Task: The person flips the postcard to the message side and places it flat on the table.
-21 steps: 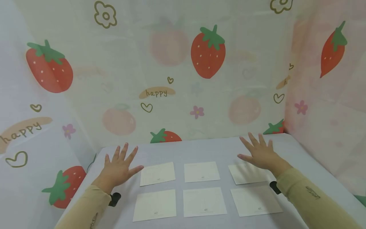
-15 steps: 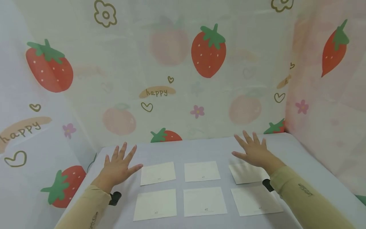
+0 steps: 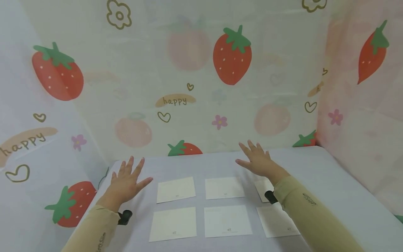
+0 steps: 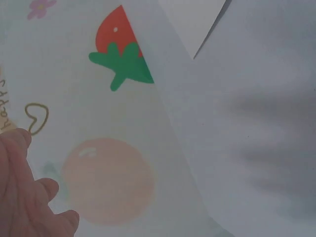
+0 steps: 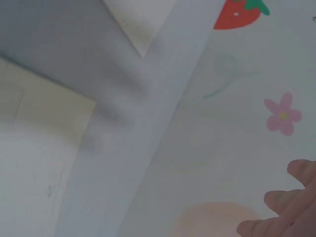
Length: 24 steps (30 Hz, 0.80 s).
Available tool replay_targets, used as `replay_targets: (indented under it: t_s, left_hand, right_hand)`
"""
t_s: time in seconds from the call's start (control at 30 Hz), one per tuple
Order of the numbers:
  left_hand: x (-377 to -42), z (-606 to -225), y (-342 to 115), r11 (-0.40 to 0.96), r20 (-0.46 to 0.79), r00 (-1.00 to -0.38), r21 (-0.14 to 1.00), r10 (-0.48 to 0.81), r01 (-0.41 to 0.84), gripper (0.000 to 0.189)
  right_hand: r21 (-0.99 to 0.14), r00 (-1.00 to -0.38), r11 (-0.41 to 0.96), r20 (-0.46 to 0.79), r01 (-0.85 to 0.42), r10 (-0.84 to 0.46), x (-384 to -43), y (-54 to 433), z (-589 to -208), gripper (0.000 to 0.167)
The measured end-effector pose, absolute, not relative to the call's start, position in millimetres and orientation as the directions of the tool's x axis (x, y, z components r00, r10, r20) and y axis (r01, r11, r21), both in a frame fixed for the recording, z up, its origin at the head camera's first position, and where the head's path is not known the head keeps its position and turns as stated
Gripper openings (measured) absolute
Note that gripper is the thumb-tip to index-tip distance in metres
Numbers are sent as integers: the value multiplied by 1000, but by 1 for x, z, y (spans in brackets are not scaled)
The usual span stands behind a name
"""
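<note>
My left hand (image 3: 125, 184) hovers with spread fingers over the table's left side, left of the back-left white card (image 3: 176, 190). Held above the back right part of the table, my right hand (image 3: 259, 161) has its fingers fanned out and nothing in them. Below and around it lie the back-middle card (image 3: 225, 188) and the back-right card (image 3: 260, 190), the latter partly hidden by the right wrist and sleeve. Nearer me are the front-left card (image 3: 173, 224), front-middle card (image 3: 228, 221) and front-right card (image 3: 277, 224). Fingertips of each hand show at the edge of its wrist view.
A pale cloth covers the table (image 3: 330, 189). Curtains (image 3: 277, 45) printed with strawberries, flowers and hearts stand behind it and on both sides. A black wrist device (image 3: 125, 217) sits under the left sleeve, and another black device (image 3: 270, 196) under the right one.
My right hand has moved left, from above the back-right card toward the gap by the back-middle card. The left hand has shifted only slightly left. The cards lie as before.
</note>
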State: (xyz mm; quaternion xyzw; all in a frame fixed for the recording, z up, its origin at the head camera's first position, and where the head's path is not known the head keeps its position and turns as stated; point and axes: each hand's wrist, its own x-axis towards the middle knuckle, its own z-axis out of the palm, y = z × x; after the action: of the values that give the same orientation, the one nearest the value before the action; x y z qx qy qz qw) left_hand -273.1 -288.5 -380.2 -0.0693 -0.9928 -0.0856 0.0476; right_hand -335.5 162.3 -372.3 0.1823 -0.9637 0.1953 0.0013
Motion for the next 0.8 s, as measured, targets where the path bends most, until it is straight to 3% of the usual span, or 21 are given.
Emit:
replay_targets:
  t_s: [0.23, 0.4, 0.8]
  left_hand:
    - [-277, -381, -302, 922, 146, -980, 346, 132, 176, 83]
    - [-279, -381, -307, 874, 136, -984, 458, 114, 165, 80]
    - [-284, -388, -316, 793, 17, -999, 608, 51, 51, 82]
  right_hand:
    - [-595, -919, 723, 72, -351, -387, -348, 134, -375, 77]
    - [-693, -917, 644, 60, -323, -394, -356, 115, -377, 73]
    - [-886, -952, 458, -72, -76, -297, -362, 65, -387, 69]
